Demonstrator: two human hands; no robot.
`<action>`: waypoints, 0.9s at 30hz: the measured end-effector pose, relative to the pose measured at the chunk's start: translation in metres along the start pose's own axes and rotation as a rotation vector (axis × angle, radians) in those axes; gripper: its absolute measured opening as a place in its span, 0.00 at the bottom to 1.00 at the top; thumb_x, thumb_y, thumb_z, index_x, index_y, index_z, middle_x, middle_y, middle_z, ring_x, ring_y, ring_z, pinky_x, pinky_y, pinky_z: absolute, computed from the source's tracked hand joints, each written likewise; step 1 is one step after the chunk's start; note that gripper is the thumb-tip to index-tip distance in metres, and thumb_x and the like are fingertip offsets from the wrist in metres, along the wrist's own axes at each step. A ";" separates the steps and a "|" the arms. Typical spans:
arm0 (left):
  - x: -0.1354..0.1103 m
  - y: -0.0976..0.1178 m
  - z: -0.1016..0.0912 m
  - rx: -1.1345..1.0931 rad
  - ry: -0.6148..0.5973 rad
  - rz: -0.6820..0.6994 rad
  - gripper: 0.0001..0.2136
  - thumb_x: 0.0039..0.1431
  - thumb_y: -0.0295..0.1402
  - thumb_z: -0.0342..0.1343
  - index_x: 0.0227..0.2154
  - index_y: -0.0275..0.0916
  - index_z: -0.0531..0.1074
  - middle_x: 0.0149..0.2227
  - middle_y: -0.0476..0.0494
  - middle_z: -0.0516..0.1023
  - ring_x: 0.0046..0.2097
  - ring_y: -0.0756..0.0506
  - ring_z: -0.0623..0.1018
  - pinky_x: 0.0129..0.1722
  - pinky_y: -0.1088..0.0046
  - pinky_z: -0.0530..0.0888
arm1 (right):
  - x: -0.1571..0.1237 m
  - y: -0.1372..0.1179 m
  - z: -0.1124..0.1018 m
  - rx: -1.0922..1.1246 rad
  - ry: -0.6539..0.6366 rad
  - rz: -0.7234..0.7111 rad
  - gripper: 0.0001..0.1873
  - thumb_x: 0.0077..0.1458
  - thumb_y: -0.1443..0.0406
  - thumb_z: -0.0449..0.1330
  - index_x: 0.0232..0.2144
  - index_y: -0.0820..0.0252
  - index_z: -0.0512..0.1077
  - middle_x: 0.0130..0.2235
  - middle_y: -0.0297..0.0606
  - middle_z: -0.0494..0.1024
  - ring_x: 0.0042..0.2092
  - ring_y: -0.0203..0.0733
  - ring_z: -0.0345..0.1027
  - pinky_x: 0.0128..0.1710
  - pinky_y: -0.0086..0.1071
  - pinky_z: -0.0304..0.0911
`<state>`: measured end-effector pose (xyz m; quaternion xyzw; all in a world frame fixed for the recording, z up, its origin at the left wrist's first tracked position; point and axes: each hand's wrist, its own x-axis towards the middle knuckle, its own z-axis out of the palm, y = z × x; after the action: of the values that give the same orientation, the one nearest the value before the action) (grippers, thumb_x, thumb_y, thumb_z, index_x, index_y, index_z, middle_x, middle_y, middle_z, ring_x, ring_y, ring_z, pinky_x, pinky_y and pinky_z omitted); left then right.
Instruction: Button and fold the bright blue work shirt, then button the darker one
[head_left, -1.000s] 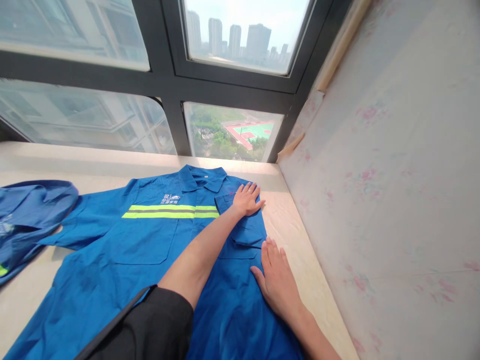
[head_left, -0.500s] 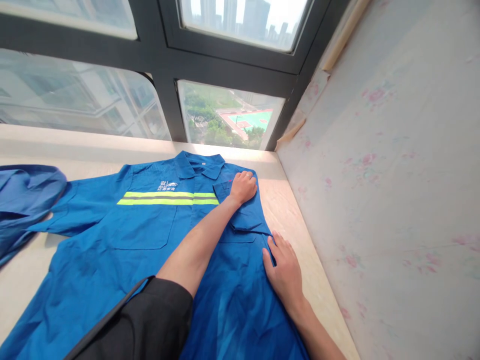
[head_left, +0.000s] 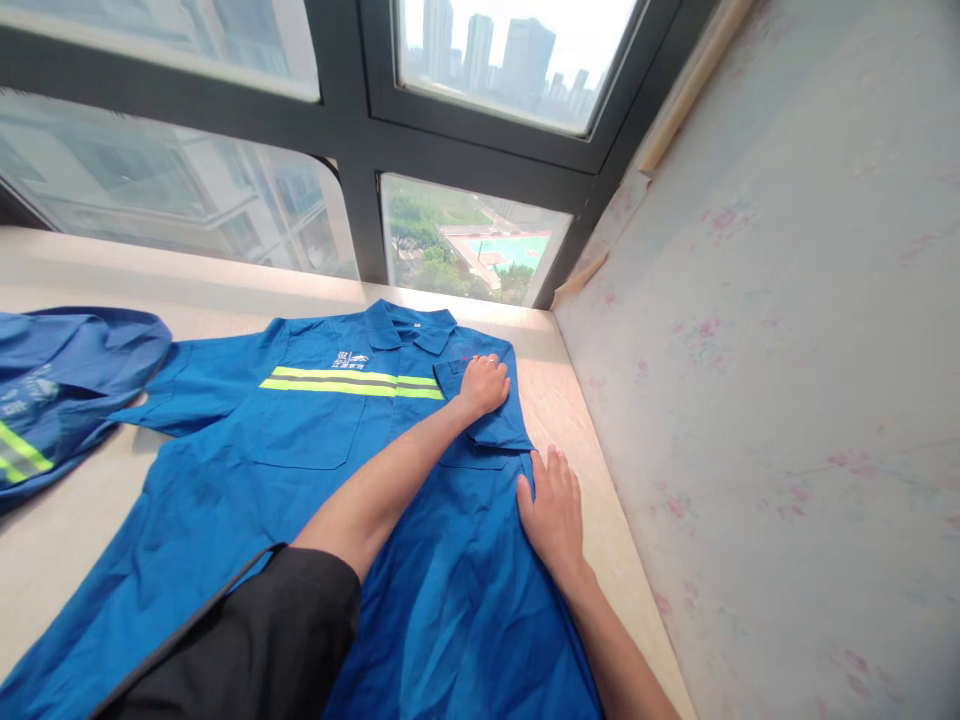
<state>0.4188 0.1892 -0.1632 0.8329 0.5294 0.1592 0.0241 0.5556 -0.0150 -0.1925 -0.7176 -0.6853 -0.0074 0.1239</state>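
A blue short-sleeved work shirt [head_left: 300, 520] lies spread front up, its collar toward the window and its lower part running out of view. A yellow-green and grey reflective stripe [head_left: 337, 382] crosses the chest below a white printed logo. The sleeve [head_left: 495, 430] on the right side is folded inward over the chest. On that folded sleeve rests my left hand [head_left: 486, 385], fingers curled down against the cloth, its arm reaching across the shirt. My right hand [head_left: 555, 505] lies at the shirt's right edge just below the fold, fingers extended and thumb apart, touching the cloth.
Another blue garment [head_left: 82, 350] with a reflective stripe lies bunched at the left, touching the other sleeve. The pale sill [head_left: 555, 385] borders a dark-framed window [head_left: 352, 200] at the back. A flower-papered wall [head_left: 750, 400] rises at the right.
The view has shifted slightly, showing more of the garment at the left. My left hand stays on the folded sleeve, and my right hand remains at the shirt's edge, now closer to the fold.
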 end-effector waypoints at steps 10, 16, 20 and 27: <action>-0.074 0.000 -0.023 -0.070 -0.102 0.004 0.30 0.66 0.51 0.39 0.59 0.34 0.65 0.67 0.29 0.59 0.70 0.35 0.56 0.68 0.50 0.58 | 0.003 -0.002 0.002 -0.008 0.039 -0.023 0.30 0.66 0.58 0.46 0.64 0.68 0.63 0.68 0.59 0.55 0.70 0.59 0.46 0.65 0.55 0.49; -0.114 -0.005 -0.032 -0.110 -0.247 -0.059 0.42 0.58 0.63 0.40 0.67 0.38 0.56 0.71 0.32 0.49 0.73 0.34 0.48 0.71 0.42 0.47 | 0.004 0.000 0.000 0.032 0.041 -0.015 0.31 0.65 0.57 0.48 0.62 0.73 0.65 0.67 0.64 0.56 0.70 0.60 0.47 0.66 0.53 0.50; -0.127 0.000 -0.033 -0.081 -0.216 -0.100 0.42 0.58 0.63 0.40 0.68 0.39 0.55 0.71 0.33 0.48 0.73 0.33 0.47 0.71 0.41 0.46 | 0.003 0.007 0.003 0.109 0.126 -0.032 0.31 0.64 0.57 0.49 0.58 0.78 0.68 0.65 0.63 0.59 0.68 0.58 0.52 0.65 0.51 0.53; -0.133 0.003 -0.025 -0.066 -0.139 -0.118 0.42 0.58 0.63 0.36 0.68 0.41 0.53 0.72 0.35 0.47 0.73 0.35 0.46 0.72 0.42 0.45 | 0.033 -0.006 -0.005 0.159 0.134 -0.393 0.32 0.65 0.58 0.49 0.66 0.72 0.58 0.68 0.55 0.55 0.71 0.52 0.46 0.68 0.50 0.51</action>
<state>0.3631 0.0666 -0.1710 0.8080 0.5691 0.1168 0.0977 0.5522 0.0164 -0.1810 -0.5561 -0.8006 -0.0251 0.2217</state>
